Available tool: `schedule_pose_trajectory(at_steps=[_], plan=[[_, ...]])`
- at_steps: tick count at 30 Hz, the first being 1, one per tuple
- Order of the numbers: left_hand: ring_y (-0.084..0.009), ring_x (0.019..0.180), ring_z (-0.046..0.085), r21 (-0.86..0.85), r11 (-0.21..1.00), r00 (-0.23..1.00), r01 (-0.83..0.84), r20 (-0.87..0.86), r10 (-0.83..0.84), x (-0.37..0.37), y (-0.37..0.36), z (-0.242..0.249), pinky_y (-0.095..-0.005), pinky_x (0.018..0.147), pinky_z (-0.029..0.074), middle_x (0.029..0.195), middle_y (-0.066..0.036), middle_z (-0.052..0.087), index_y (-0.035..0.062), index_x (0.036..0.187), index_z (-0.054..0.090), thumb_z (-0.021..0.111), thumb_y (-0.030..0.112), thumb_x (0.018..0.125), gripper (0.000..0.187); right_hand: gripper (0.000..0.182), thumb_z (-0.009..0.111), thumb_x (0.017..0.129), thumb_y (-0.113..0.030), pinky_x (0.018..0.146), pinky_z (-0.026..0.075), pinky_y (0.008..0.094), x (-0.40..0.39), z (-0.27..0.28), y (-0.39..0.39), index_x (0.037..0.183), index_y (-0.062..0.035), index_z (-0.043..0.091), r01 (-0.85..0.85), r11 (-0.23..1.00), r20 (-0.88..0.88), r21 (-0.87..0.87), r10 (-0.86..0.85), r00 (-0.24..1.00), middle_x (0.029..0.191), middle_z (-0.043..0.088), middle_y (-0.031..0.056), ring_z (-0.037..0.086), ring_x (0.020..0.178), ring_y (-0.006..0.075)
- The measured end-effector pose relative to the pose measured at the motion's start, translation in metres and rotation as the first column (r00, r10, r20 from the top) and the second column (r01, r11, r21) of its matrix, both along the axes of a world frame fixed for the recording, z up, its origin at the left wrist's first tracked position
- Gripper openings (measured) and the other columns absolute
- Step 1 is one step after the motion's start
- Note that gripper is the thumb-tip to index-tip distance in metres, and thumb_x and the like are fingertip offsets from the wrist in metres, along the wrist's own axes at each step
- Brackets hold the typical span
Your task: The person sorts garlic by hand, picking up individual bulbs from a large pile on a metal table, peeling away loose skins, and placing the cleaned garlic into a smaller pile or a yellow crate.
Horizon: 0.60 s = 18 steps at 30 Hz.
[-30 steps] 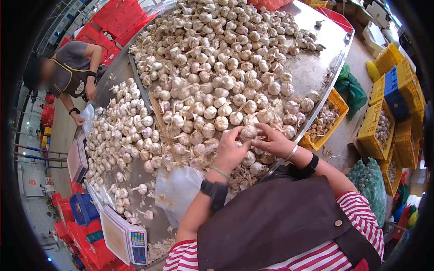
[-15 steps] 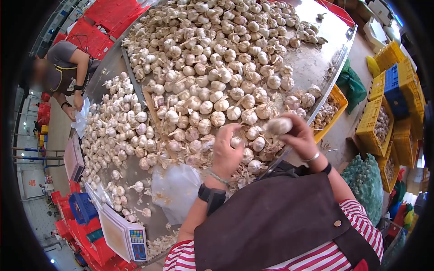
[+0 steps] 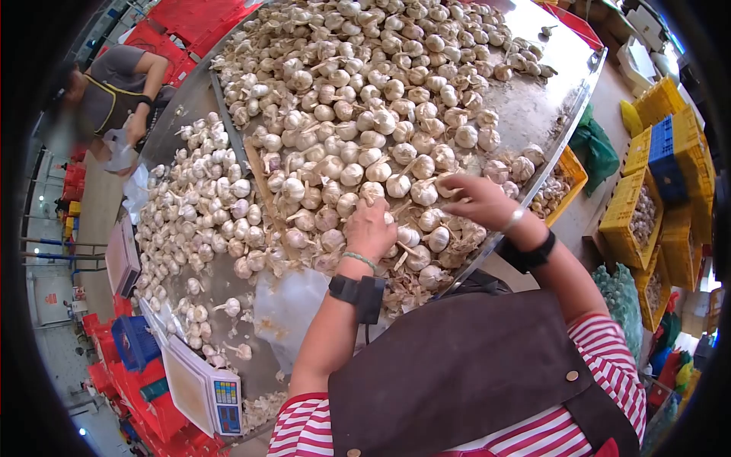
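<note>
A large heap of garlic bulbs (image 3: pixel 350 114) with dry stems and papery skins covers the metal table (image 3: pixel 544 34). My left hand (image 3: pixel 370 230) reaches into the near part of the heap, its fingers closed on a garlic bulb (image 3: pixel 371 192) that they partly hide. To its right, my right hand (image 3: pixel 481 202) hovers above the bulbs with thumb and fingers apart. Nothing shows between them; a bulb (image 3: pixel 423 192) lies just left of the fingertips. Loose husks (image 3: pixel 464 242) gather below the right hand.
A divider strip (image 3: pixel 259 179) separates a second pile of whiter bulbs (image 3: pixel 190 198) on the left. A plastic sheet (image 3: pixel 293 305) and a digital scale (image 3: pixel 190 385) lie nearer. Yellow crates (image 3: pixel 624 206) stand at right. Another person (image 3: pixel 114 87) handles a plastic bag at far left.
My right hand has moved up and left, and the garlic bulb it held is out of its fingers. My left hand has shifted slightly left onto another bulb. The other person has raised a bag.
</note>
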<state>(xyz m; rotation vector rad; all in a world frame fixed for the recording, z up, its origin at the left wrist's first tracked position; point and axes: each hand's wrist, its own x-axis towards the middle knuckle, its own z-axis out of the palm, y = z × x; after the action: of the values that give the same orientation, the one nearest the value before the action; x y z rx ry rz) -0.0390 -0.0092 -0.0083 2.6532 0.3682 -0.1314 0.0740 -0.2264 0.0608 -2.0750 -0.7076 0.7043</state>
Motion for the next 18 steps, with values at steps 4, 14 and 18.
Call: schedule_pose_trajectory(at_steps=[4, 14, 18], plan=[[-0.0218, 0.088, 0.063, -0.505, 0.86, 0.952, -0.076, 0.219, 0.213, -0.018, 0.025, 0.007, -0.0344, 0.077, 0.053, 0.101, -0.012, 0.064, 0.0017, 0.111, 0.058, 0.078, 0.016, 0.074, 0.044, 0.025, 0.061, 0.075, -0.01, 0.083, 0.051, 0.0425, 0.001, -0.026, 0.059, 0.099, -0.0007, 0.06, -0.207, 0.871, 0.348, -0.445, 0.382, 0.857, 0.094, 0.066, 0.0206, 0.064, 0.096, 0.0358], [-0.021, 0.076, 0.066, -0.89, 0.435, 0.933, -0.137, 0.032, 0.358, -0.069, 0.012, 0.021, -0.0331, 0.067, 0.053, 0.077, -0.008, 0.065, 0.0054, 0.09, 0.066, 0.06, 0.024, 0.088, 0.02, 0.029, 0.061, 0.073, -0.013, 0.07, 0.052, 0.0502, 0.019, -0.074, 0.07, 0.099, -0.0056, 0.053, -0.102, 0.847, 0.517, -0.521, 0.409, 0.752, 0.082, 0.066, 0.0199, 0.065, 0.081, 0.04], [-0.0323, 0.084, 0.063, -0.277, 0.96, 0.985, -0.034, 0.155, 0.08, -0.055, -0.016, 0.004, -0.0417, 0.076, 0.053, 0.103, -0.012, 0.061, 0.0071, 0.1, 0.065, 0.057, 0.018, 0.086, 0.02, 0.039, 0.071, 0.068, -0.019, 0.074, 0.053, 0.0441, 0.031, -0.044, 0.065, 0.101, -0.0056, 0.056, -0.192, 0.832, 0.434, -0.521, 0.452, 0.78, 0.086, 0.067, 0.019, 0.066, 0.085, 0.0353]])
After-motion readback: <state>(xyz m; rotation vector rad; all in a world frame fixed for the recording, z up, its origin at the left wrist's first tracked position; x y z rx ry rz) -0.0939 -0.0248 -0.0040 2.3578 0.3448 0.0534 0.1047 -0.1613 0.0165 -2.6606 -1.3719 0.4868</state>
